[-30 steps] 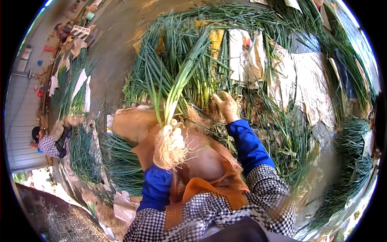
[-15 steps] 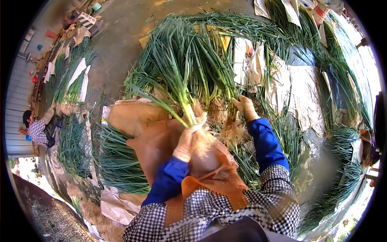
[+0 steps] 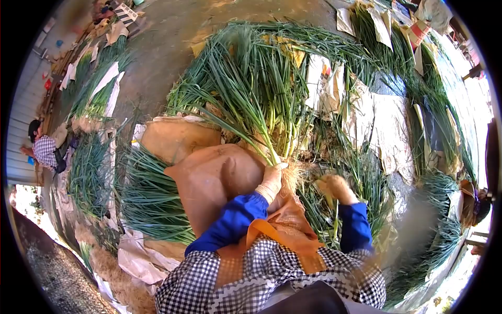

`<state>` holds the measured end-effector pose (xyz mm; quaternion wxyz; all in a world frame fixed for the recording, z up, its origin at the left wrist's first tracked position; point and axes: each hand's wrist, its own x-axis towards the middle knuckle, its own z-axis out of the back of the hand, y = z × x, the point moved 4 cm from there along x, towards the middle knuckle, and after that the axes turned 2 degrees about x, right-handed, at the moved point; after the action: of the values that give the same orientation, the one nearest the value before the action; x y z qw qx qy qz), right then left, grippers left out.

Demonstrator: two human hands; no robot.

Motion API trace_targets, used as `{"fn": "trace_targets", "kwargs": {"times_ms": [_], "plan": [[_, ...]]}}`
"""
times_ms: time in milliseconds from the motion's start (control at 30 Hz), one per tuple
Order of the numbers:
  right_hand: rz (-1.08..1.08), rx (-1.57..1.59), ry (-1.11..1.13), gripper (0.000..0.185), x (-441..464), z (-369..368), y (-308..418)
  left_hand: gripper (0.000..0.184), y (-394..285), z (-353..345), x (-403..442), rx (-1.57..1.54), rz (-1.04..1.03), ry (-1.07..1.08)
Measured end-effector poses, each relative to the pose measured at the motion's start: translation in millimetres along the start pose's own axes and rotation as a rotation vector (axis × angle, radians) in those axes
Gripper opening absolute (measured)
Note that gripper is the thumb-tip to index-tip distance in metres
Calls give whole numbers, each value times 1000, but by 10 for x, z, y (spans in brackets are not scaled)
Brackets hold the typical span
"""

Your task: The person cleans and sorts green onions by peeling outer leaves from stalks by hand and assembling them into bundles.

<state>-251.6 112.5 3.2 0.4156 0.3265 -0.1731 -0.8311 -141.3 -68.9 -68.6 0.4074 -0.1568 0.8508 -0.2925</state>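
Observation:
My left hand (image 3: 271, 181) is closed round the base of a bunch of green onions (image 3: 266, 133), above the brown apron (image 3: 217, 178). Pale roots (image 3: 292, 175) stick out to the right of that hand, and the long leaves point up and away over the pile of green onions (image 3: 235, 68). To the right, my right hand (image 3: 339, 188) is blurred, with its fingers bent near loose leaves and pale stalks; whether it grips anything cannot be made out. A gap separates it from the roots.
A stack of green onions (image 3: 151, 196) lies left of the apron. Flattened sacks (image 3: 384, 128) lie to the right, with more green onions (image 3: 434, 225) beyond. A person (image 3: 44, 146) sits at the far left; another person's head (image 3: 473, 204) shows at the right edge.
The left hand has moved right with its bunch, from over the apron toward the roots on the right. My right hand has left the onion pile and come back toward my body.

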Motion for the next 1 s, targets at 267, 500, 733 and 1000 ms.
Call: {"fn": "trace_targets", "kwargs": {"times_ms": [267,500,733,1000], "plan": [[-63,-111,-436,52,1515,440,673,20,29,-57,-188,250,-194,34],[-85,981,-256,27,1266,-43,356,22,50,6,-90,80,-148,-20],[-92,1121,-454,18,-174,77,819,14,-86,-213,-216,-190,139,-40],[-306,858,-611,17,-1170,314,-614,17,96,28,61,-231,47,-43]]}}
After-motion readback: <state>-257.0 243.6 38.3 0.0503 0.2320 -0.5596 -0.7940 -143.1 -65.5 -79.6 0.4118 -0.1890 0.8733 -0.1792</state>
